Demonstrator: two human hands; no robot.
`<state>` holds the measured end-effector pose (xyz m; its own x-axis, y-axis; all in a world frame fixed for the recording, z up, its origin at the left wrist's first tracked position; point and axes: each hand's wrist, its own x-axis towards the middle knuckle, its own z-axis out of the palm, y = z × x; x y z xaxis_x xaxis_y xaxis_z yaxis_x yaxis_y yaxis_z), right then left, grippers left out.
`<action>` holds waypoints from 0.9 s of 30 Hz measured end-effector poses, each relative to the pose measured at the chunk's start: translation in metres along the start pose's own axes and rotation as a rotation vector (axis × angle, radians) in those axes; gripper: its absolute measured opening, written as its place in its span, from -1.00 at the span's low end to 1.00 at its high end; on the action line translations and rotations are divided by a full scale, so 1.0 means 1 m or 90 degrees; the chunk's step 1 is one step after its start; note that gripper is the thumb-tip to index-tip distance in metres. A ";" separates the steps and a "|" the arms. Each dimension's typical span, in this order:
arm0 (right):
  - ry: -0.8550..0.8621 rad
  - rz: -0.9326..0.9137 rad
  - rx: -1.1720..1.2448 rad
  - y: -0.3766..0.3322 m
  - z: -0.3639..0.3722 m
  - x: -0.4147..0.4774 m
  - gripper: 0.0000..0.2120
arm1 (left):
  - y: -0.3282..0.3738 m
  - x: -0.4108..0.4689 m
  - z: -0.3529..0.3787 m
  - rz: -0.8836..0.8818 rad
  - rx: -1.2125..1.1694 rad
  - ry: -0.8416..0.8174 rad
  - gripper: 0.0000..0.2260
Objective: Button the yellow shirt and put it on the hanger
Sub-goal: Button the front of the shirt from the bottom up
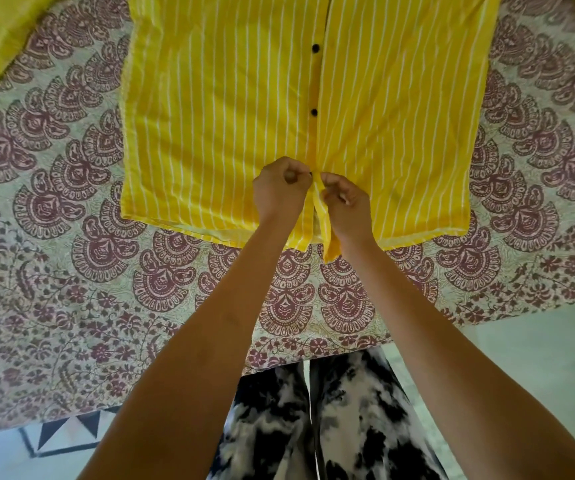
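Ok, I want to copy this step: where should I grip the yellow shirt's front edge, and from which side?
Pinch the yellow shirt at its open front edge just above the hem, coming from the hem side. It lies flat, buttoned higher up, so the edges part only there; left hand and right hand both pinch there.
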<state>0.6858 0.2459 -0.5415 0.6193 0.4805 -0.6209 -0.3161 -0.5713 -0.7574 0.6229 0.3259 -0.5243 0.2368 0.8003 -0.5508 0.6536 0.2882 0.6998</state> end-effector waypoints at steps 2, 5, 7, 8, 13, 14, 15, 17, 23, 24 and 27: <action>0.017 0.006 -0.009 0.002 0.002 -0.002 -0.68 | -0.001 0.000 0.000 0.001 -0.007 -0.008 -0.95; 0.034 0.012 0.007 0.001 0.001 -0.004 -0.68 | -0.003 -0.001 0.001 -0.003 -0.011 -0.028 -0.96; 0.027 0.018 0.028 -0.002 -0.001 -0.006 -0.68 | -0.003 0.000 0.000 -0.002 -0.012 -0.045 -0.95; 0.021 0.027 0.033 -0.004 -0.001 -0.007 -0.68 | -0.003 0.001 0.000 -0.002 -0.011 -0.052 -0.95; 0.031 0.025 0.042 -0.003 0.001 -0.008 -0.68 | -0.003 0.002 -0.002 0.007 -0.001 -0.066 -0.93; 0.038 0.026 0.054 -0.002 0.002 -0.008 -0.68 | -0.002 0.002 -0.002 0.011 0.001 -0.061 -0.93; 0.044 0.032 0.071 -0.002 0.003 -0.009 -0.68 | -0.002 0.001 -0.001 0.009 0.000 -0.056 -0.92; 0.045 0.047 0.098 -0.002 0.002 -0.010 -0.67 | -0.002 0.001 -0.001 -0.004 -0.012 -0.052 -0.92; 0.022 0.048 0.102 0.000 0.000 -0.006 -0.67 | -0.002 0.003 -0.003 -0.008 -0.043 -0.076 -0.92; 0.018 0.049 0.102 0.000 0.000 -0.005 -0.68 | -0.002 0.003 -0.003 -0.004 -0.037 -0.077 -0.92; 0.005 0.055 0.109 0.000 -0.002 -0.005 -0.74 | -0.001 0.004 -0.003 -0.002 -0.018 -0.083 -0.92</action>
<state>0.6843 0.2420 -0.5382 0.5898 0.4300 -0.6836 -0.4855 -0.4877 -0.7256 0.6210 0.3302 -0.5253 0.3271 0.7252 -0.6059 0.6342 0.3069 0.7097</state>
